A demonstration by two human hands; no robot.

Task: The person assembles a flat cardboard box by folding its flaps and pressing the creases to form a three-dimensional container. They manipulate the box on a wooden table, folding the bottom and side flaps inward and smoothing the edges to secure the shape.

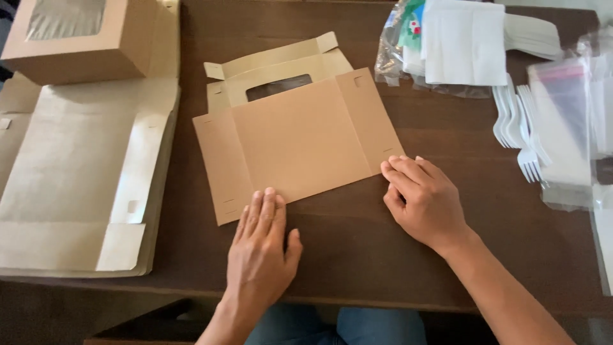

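A flat, unfolded brown cardboard box blank (297, 137) with a window cutout lies on the dark wooden table (357, 255) in front of me. My left hand (260, 246) rests palm down, fingers together, with its fingertips on the blank's near edge. My right hand (423, 198) has its fingers curled and touches the blank's near right corner flap. Neither hand grips anything.
A stack of flat box blanks (83, 179) lies at the left, with an assembled windowed box (80, 38) behind it. At the right are white plastic forks (520, 124), white napkins in a clear bag (456, 41) and clear plastic sleeves (565, 121).
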